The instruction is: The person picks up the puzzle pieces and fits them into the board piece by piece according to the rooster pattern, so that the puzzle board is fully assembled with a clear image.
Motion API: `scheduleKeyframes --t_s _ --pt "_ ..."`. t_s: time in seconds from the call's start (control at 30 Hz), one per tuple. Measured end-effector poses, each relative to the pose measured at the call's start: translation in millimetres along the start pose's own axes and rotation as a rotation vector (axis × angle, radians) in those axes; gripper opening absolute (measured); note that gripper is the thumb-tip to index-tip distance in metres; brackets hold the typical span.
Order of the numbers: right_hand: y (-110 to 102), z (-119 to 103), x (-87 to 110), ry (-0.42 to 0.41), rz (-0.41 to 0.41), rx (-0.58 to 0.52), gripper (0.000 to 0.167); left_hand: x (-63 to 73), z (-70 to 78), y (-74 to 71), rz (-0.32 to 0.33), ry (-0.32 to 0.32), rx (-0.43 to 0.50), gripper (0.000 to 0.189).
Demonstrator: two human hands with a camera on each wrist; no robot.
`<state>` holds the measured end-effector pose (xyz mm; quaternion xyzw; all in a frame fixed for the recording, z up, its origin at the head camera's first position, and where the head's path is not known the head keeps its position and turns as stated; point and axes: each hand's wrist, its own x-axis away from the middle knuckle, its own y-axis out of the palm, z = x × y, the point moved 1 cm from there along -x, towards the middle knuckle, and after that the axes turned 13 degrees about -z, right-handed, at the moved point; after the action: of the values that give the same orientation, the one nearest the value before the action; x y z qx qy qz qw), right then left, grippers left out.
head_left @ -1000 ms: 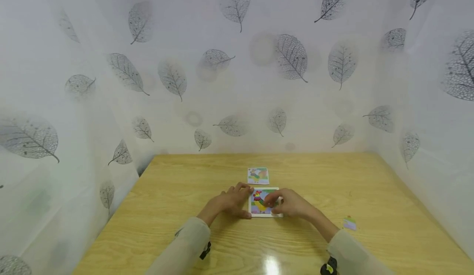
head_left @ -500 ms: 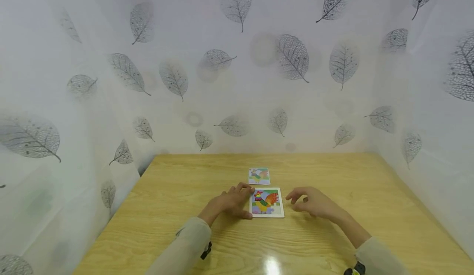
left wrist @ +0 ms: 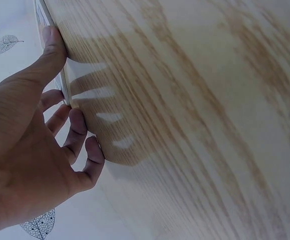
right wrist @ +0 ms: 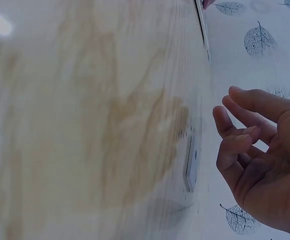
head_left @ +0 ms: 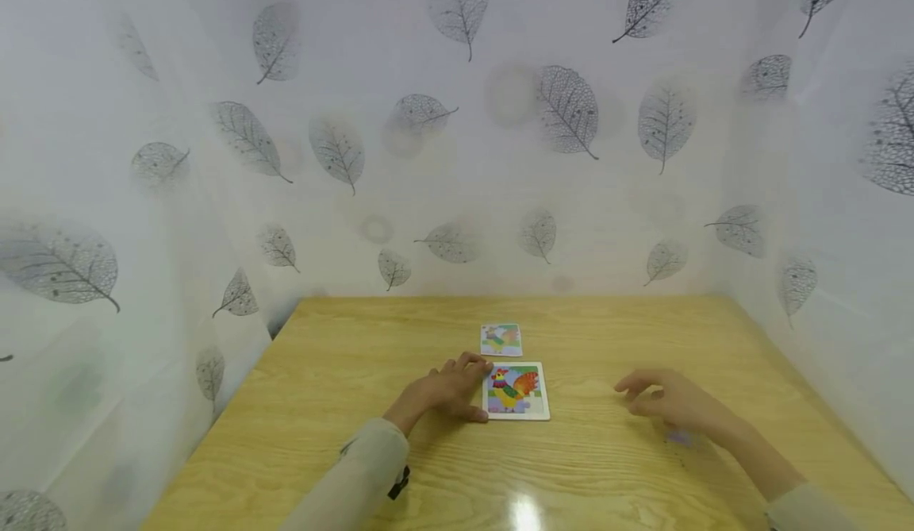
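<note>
A small white-framed jigsaw puzzle (head_left: 517, 392) with a rooster picture lies flat on the table; its lower right corner shows pale backing. My left hand (head_left: 453, 388) holds the puzzle's left edge, thumb at the near corner and index finger at the far one. The left wrist view shows the left hand's (left wrist: 24, 125) other fingers bent against the table. Off to the right, my right hand (head_left: 674, 404) hovers over the table with loosely bent fingers and nothing in them. Beneath it lies a loose puzzle piece (head_left: 681, 437), partly hidden; the right wrist view shows this piece (right wrist: 191, 165) edge-on.
Behind the puzzle lies a small picture card (head_left: 501, 340) with the same rooster. The wooden table (head_left: 400, 321) is bounded at the back and sides by a white curtain (head_left: 464, 158) printed with grey leaves. Glare (head_left: 525, 511) marks the table's near side.
My right hand has lifted off the puzzle, uncovering the rooster's tail, and moved right to above the loose piece. My left hand stays at the puzzle's edge.
</note>
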<state>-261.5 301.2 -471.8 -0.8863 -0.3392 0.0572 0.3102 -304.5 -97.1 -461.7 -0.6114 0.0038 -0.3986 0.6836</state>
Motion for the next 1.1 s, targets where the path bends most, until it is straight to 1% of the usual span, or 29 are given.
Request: scheduleKeyframes --t_s 0.07,0.17,0.27,0.4,0.43,0.47,0.57,0.67,0.8,0.97,1.1 --pt "-3.8 3.4 9.7 0.030 0.002 0.015 0.034 -1.2 0.2 0.0 -0.002 -0.001 -0.001 0.090" --pt "-9.4 7.9 22.7 0.052 0.010 0.063 0.034 -2.1 -0.2 0.1 -0.004 -0.004 -0.002 0.089" --pt "-13.5 11.2 34.5 0.070 0.006 0.052 0.036 -1.2 -0.4 -0.2 -0.007 -0.007 0.003 0.089" --pt "-15.4 15.3 46.5 0.082 -0.005 -0.025 0.041 0.2 -0.3 0.1 -0.007 -0.004 0.008 0.089" --pt "-15.4 16.3 48.7 0.072 -0.004 -0.020 0.041 0.2 -0.4 0.2 -0.006 -0.003 0.008 0.089" --pt "-15.1 17.1 50.7 0.061 -0.002 0.010 0.040 0.1 -0.4 0.5 -0.008 -0.003 0.007 0.090" --pt "-14.1 18.9 54.9 0.045 0.016 0.118 0.036 0.1 0.1 0.5 -0.004 0.000 0.011 0.089" --pt "-12.1 20.4 57.2 0.011 0.008 0.215 0.035 0.2 0.5 0.4 -0.002 0.000 0.015 0.089" --pt "-10.0 21.9 58.0 -0.007 -0.010 0.211 0.034 0.4 0.7 0.3 -0.003 -0.004 0.015 0.089" --pt "-8.9 22.8 56.6 -0.027 0.004 0.217 0.030 0.6 1.1 0.0 -0.002 -0.005 0.012 0.088" --pt "-9.1 22.0 55.1 -0.018 -0.007 0.192 0.030 1.6 1.6 -0.8 -0.002 -0.003 0.015 0.088"
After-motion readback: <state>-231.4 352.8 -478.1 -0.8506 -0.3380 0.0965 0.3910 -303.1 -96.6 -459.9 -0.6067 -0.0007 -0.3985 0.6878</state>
